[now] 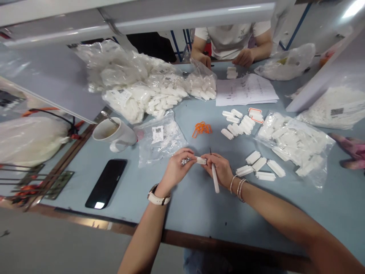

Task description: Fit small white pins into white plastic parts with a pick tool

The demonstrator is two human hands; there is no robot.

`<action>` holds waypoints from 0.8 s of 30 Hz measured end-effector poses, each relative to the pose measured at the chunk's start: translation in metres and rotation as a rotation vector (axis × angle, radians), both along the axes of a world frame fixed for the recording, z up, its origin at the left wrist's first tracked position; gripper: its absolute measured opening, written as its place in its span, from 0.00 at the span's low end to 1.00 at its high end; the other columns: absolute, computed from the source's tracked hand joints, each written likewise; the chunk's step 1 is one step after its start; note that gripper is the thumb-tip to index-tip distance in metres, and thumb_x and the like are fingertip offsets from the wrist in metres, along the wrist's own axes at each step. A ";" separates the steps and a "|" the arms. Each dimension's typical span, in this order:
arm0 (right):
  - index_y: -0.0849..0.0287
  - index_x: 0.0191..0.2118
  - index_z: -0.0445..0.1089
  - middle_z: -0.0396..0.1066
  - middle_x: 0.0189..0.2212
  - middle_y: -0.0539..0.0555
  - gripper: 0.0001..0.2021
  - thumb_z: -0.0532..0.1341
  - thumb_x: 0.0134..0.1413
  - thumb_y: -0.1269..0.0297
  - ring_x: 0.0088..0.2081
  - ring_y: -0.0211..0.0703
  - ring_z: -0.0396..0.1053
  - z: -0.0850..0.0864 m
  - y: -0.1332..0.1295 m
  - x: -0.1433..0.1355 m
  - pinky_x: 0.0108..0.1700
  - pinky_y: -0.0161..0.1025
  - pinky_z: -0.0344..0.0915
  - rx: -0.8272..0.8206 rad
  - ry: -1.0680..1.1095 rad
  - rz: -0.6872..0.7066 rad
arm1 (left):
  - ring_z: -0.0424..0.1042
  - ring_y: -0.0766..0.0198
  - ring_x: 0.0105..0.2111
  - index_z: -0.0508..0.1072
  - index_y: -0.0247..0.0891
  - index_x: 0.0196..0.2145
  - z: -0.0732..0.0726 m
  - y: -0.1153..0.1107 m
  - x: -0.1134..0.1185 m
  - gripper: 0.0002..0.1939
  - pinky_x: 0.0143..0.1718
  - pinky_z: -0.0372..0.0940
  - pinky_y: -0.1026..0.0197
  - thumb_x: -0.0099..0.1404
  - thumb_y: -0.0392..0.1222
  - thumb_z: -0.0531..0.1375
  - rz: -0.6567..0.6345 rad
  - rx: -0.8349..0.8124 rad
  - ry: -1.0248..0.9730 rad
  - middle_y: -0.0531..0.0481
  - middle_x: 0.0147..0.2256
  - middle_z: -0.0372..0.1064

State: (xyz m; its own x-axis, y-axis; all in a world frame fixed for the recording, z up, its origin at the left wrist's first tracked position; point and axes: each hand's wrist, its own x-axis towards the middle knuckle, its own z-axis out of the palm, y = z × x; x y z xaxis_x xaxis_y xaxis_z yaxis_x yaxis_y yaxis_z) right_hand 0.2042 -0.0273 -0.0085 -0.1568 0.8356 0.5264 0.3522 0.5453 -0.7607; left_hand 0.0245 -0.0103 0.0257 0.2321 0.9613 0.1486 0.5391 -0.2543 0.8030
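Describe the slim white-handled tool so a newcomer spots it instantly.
Over the pale blue table, find the right hand beyond the metallic bangles. It holds the tool, a long stick with a thin dark tip, unlike the short white block between the hands.

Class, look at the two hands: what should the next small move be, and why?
Probably, steady the white part with the left hand and turn the white-handled tool toward it. Both hands are at the part, and the right hand also grips the tool, whose dark tip points away from the person, off the part.
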 end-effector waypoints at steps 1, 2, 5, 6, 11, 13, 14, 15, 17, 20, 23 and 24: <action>0.55 0.27 0.66 0.75 0.31 0.52 0.07 0.58 0.54 0.72 0.34 0.40 0.72 0.000 0.000 0.000 0.39 0.36 0.70 0.012 -0.001 0.005 | 0.71 0.60 0.37 0.74 0.39 0.31 0.000 0.000 0.000 0.04 0.39 0.65 0.58 0.58 0.41 0.61 0.014 -0.045 -0.015 0.46 0.39 0.72; 0.55 0.27 0.66 0.75 0.31 0.51 0.07 0.59 0.54 0.72 0.34 0.40 0.72 -0.001 0.001 0.000 0.40 0.37 0.70 0.027 -0.002 0.010 | 0.71 0.61 0.35 0.74 0.39 0.33 0.000 0.000 0.000 0.05 0.37 0.65 0.59 0.58 0.41 0.62 0.025 -0.098 -0.033 0.47 0.38 0.73; 0.55 0.27 0.65 0.75 0.31 0.51 0.07 0.58 0.55 0.72 0.32 0.39 0.71 -0.001 0.001 0.001 0.41 0.37 0.70 0.061 -0.004 0.026 | 0.71 0.63 0.30 0.71 0.38 0.39 0.002 0.000 0.000 0.12 0.31 0.63 0.61 0.57 0.44 0.62 0.005 -0.248 -0.110 0.48 0.33 0.75; 0.55 0.27 0.65 0.75 0.31 0.51 0.08 0.58 0.56 0.72 0.32 0.39 0.71 0.000 0.001 0.001 0.40 0.37 0.70 0.063 -0.005 0.029 | 0.71 0.64 0.30 0.70 0.38 0.40 0.004 0.000 0.000 0.13 0.31 0.63 0.62 0.58 0.44 0.62 -0.012 -0.277 -0.139 0.49 0.33 0.75; 0.54 0.26 0.64 0.75 0.30 0.50 0.09 0.58 0.56 0.72 0.34 0.39 0.72 0.001 0.000 0.000 0.40 0.36 0.71 0.068 0.009 0.038 | 0.70 0.66 0.28 0.68 0.37 0.38 0.011 -0.002 0.001 0.13 0.30 0.62 0.63 0.55 0.43 0.63 -0.013 -0.288 -0.234 0.51 0.30 0.74; 0.54 0.26 0.64 0.75 0.29 0.50 0.09 0.58 0.56 0.72 0.34 0.39 0.73 0.000 0.000 -0.001 0.40 0.36 0.71 0.071 0.025 0.048 | 0.70 0.66 0.28 0.69 0.37 0.36 0.012 -0.004 0.002 0.12 0.30 0.62 0.64 0.55 0.43 0.63 -0.014 -0.264 -0.215 0.51 0.28 0.73; 0.54 0.26 0.64 0.75 0.29 0.50 0.09 0.58 0.56 0.72 0.35 0.39 0.73 -0.001 0.000 -0.001 0.39 0.36 0.71 0.073 0.033 0.049 | 0.70 0.66 0.28 0.69 0.37 0.36 0.012 -0.004 0.003 0.11 0.30 0.62 0.64 0.55 0.43 0.63 -0.013 -0.248 -0.200 0.51 0.28 0.72; 0.54 0.26 0.64 0.75 0.30 0.51 0.09 0.58 0.56 0.72 0.36 0.39 0.73 -0.001 0.001 -0.001 0.39 0.36 0.71 0.072 0.038 0.044 | 0.70 0.66 0.28 0.69 0.37 0.35 0.012 -0.004 0.003 0.11 0.31 0.62 0.64 0.56 0.43 0.63 -0.008 -0.235 -0.188 0.51 0.28 0.73; 0.54 0.27 0.65 0.75 0.31 0.51 0.08 0.58 0.55 0.72 0.36 0.39 0.73 -0.001 0.001 0.000 0.38 0.35 0.71 0.061 0.035 0.028 | 0.71 0.64 0.30 0.69 0.37 0.37 0.011 -0.004 0.003 0.13 0.32 0.64 0.63 0.56 0.44 0.63 0.006 -0.227 -0.185 0.50 0.30 0.74; 0.55 0.28 0.66 0.75 0.32 0.51 0.06 0.59 0.55 0.72 0.35 0.39 0.73 -0.001 0.001 0.001 0.38 0.35 0.71 0.020 0.027 0.011 | 0.72 0.63 0.31 0.71 0.37 0.39 0.010 0.000 -0.003 0.15 0.32 0.65 0.62 0.56 0.47 0.62 0.043 -0.221 -0.155 0.48 0.34 0.75; 0.55 0.29 0.67 0.76 0.32 0.52 0.06 0.59 0.54 0.72 0.36 0.40 0.73 0.000 0.000 0.001 0.38 0.35 0.70 -0.017 0.020 0.016 | 0.70 0.64 0.28 0.74 0.36 0.33 0.009 0.005 -0.016 0.13 0.30 0.64 0.62 0.60 0.49 0.57 0.167 -0.123 -0.039 0.48 0.32 0.75; 0.55 0.29 0.67 0.76 0.33 0.52 0.06 0.59 0.54 0.72 0.36 0.40 0.73 -0.001 0.000 0.001 0.38 0.35 0.70 -0.028 0.015 0.015 | 0.70 0.64 0.28 0.74 0.36 0.32 0.009 0.006 -0.022 0.13 0.31 0.64 0.62 0.60 0.48 0.57 0.205 -0.100 0.015 0.48 0.32 0.75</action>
State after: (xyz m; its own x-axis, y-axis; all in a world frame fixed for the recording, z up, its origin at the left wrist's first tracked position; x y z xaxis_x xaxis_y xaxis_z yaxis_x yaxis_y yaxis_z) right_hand 0.2052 -0.0271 -0.0090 -0.1614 0.8477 0.5053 0.3324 0.5288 -0.7809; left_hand 0.0029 -0.0042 0.0346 0.0321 0.9983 0.0487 0.5834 -0.0583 0.8101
